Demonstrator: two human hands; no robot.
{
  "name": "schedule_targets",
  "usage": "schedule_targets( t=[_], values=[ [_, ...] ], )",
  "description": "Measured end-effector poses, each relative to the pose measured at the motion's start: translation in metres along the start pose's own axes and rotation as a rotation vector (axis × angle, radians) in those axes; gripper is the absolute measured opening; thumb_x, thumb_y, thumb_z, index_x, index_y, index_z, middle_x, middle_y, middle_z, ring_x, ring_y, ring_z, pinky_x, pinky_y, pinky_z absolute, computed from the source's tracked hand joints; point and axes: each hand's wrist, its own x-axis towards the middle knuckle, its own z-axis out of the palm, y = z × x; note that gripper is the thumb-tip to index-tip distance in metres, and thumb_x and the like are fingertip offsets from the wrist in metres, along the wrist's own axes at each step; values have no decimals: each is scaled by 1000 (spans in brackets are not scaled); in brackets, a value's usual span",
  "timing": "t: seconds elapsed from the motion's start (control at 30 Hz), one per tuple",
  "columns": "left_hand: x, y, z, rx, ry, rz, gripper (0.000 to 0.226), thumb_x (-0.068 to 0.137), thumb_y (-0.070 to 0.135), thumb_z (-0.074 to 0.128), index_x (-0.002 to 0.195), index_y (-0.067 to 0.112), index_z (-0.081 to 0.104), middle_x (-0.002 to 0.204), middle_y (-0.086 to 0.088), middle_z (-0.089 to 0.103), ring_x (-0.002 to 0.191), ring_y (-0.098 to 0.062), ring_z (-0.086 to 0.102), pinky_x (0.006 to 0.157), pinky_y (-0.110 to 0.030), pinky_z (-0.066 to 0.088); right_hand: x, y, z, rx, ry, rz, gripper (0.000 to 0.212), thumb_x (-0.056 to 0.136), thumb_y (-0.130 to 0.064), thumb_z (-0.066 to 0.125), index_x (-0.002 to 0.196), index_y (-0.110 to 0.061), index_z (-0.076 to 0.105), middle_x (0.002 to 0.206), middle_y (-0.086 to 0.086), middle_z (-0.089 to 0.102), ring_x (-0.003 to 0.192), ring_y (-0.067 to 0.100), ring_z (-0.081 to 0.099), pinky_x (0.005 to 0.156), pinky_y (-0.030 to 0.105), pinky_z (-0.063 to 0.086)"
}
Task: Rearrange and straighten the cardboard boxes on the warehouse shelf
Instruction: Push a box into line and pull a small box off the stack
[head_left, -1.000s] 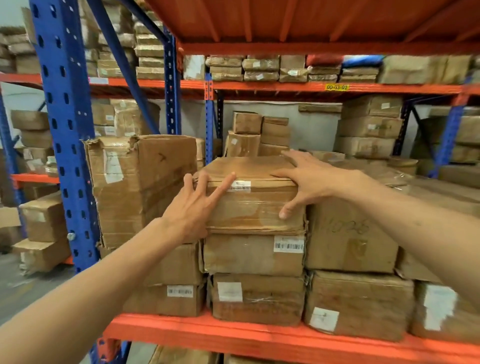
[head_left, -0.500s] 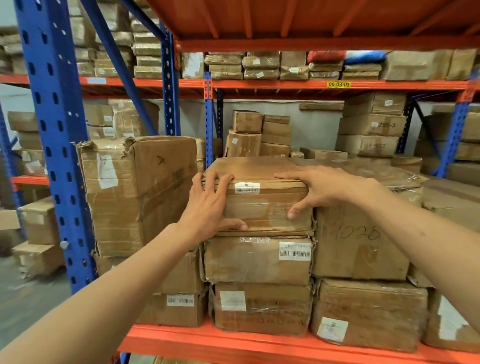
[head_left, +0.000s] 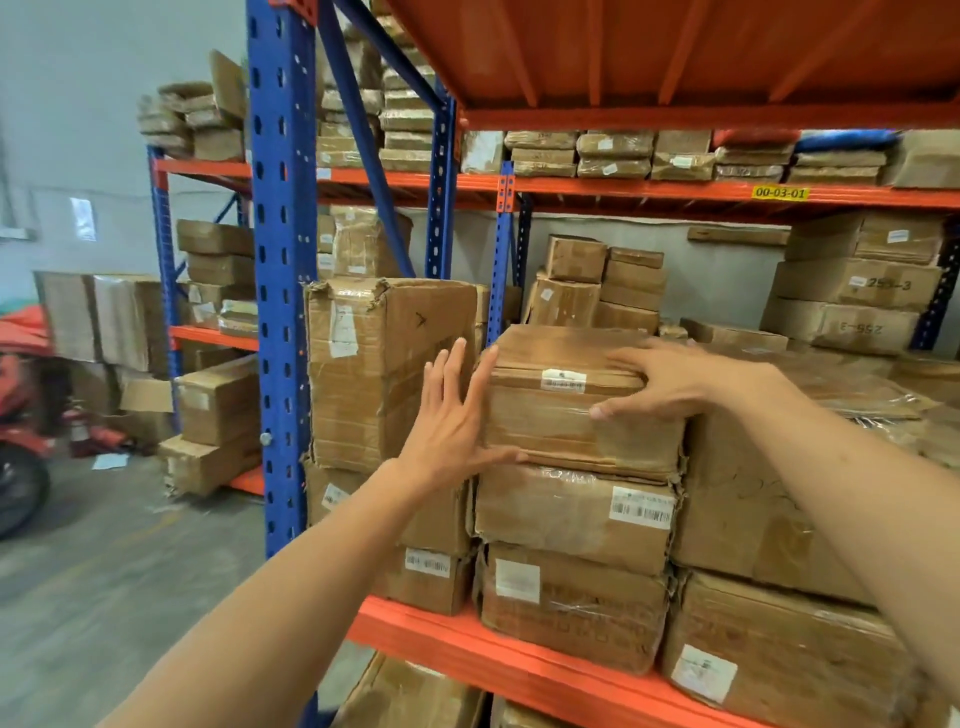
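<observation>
Cardboard top box: left hand flat against side, right hand on top.

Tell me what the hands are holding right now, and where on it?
The top box of the middle stack. The right hand lies over its top front edge near the right corner; the left hand presses flat against its left side. Not lifted.

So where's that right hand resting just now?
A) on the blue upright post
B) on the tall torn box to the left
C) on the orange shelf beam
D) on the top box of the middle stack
D: the right hand lies spread over the top front edge of the top box of the middle stack, near its white label, while the left hand is at that box's left side.
</observation>
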Motion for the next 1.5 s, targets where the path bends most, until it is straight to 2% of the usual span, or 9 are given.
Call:
schedule_targets(
  t=[0.17,0.37,0.5,0.6,0.7,0.83,1.03,1.23,1.5],
  values=[
    [-39,-40,-22,-28,354,-406,118,77,65,76,156,17,3,158,-29,14,146,-45,13,121,-58,15,22,-64,-20,73,129,-130,123,51,-105,46,157,-54,11,171,7,3,154,41,12,121,62,14],
    [-54,-88,-43,-155,189,-678,134,71,65,80,158,-2,4,154,-31,25,142,-46,28,117,-52,27,53,-186,-54,-142,246,-370,119,68,-61,86,157,-53,7,170,2,-7,153,40,10,115,65,29],
    [-53,-102,-35,-280,48,-709,148,65,68,83,159,1,-9,161,-29,19,148,-43,25,115,-53,34,72,-258,-67,-418,306,-519,118,72,-22,91,161,-43,16,171,5,-12,155,34,-9,121,64,11],
    [-46,-112,-28,-328,32,-655,149,66,66,84,158,1,-13,164,-26,15,149,-38,24,115,-49,34,91,-289,-58,-673,327,-544,102,88,-8,76,161,-43,15,171,5,-10,155,29,-11,121,62,9],
    [-38,-115,-24,-336,40,-624,143,64,53,85,158,-2,-8,161,-26,18,146,-38,27,114,-47,37,101,-299,-54,-722,267,-435,102,96,-11,68,159,-52,-1,171,8,-7,151,36,18,112,53,36],
    [-32,-129,-43,-198,11,-468,131,54,50,84,152,0,13,140,-20,39,129,-37,44,104,-50,46,102,-292,-58,-630,254,-301,120,80,-33,86,159,-48,-3,164,19,15,131,44,47,97,47,49],
    [-27,-145,-63,133,-4,-131,132,52,52,86,148,-5,16,125,-13,42,109,-27,47,97,-34,44,74,-257,-38,-409,305,-167,141,53,-49,98,151,-49,-3,143,22,33,116,41,55,93,48,49],
    [-34,-150,-54,255,3,34,134,56,51,85,152,-10,15,143,-25,36,130,-38,40,116,-45,33,55,-236,15,-349,489,-140,123,60,-51,91,150,-32,9,131,22,39,64,26,52,60,36,48],
    [-27,-147,-64,214,-81,77,137,55,51,87,153,-7,11,145,-24,32,131,-39,36,115,-46,31,56,-238,15,-346,481,-68,122,61,-52,90,152,-29,12,127,24,46,77,34,63,71,44,55]
  ],
)
